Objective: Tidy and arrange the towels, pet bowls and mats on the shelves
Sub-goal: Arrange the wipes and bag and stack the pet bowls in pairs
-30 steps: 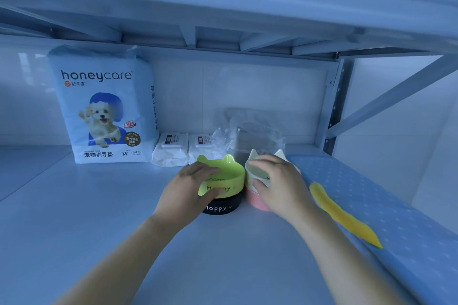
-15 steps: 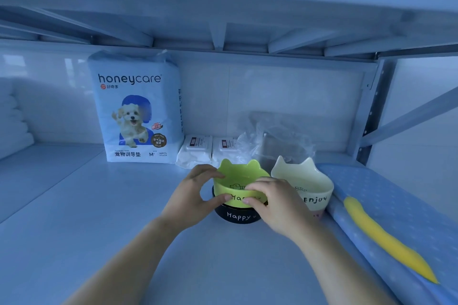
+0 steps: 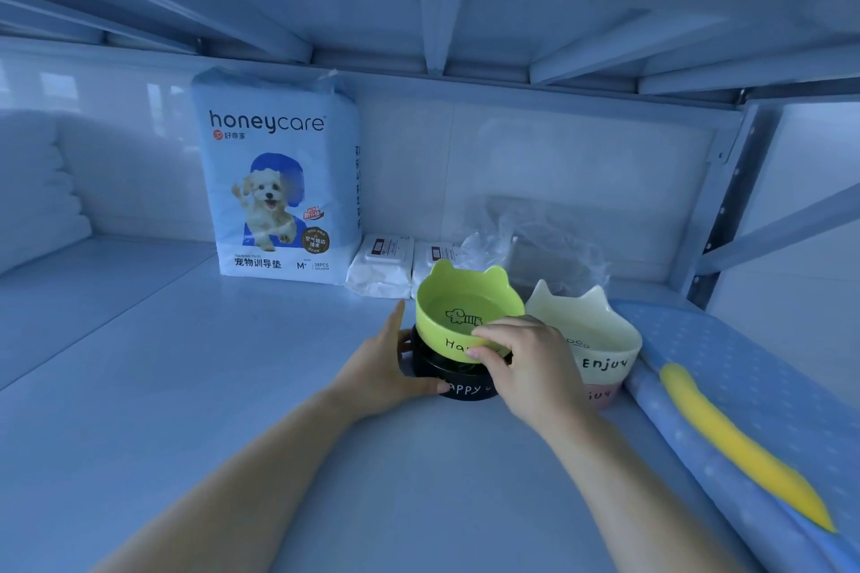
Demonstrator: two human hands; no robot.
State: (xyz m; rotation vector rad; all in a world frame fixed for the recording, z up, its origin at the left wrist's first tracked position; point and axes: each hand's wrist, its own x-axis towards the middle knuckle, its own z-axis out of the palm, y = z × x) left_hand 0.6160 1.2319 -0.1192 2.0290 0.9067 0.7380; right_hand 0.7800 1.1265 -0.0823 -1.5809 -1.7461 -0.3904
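A green cat-eared pet bowl (image 3: 458, 307) sits tilted in a black bowl (image 3: 446, 375) on the shelf (image 3: 186, 386). My right hand (image 3: 521, 363) pinches the green bowl's near rim. My left hand (image 3: 384, 370) grips the black bowl's left side. Just right of them a cream bowl (image 3: 591, 330) marked "Enjoy" is stacked on a pink bowl (image 3: 600, 398). A blue dotted mat (image 3: 754, 377) lies along the right edge. White folded towels (image 3: 37, 200) are stacked at the far left.
A honeycare training-pad pack (image 3: 279, 181) stands against the back wall. Two white wipe packs (image 3: 381, 265) and a crumpled clear plastic bag (image 3: 549, 242) lie behind the bowls. A yellow strip (image 3: 735, 442) lies on the mat. A shelf board hangs low overhead.
My right hand left the cream bowl and took the green bowl's rim, which is now lifted and tilted. My left hand slid down onto the black bowl. The camera turned left.
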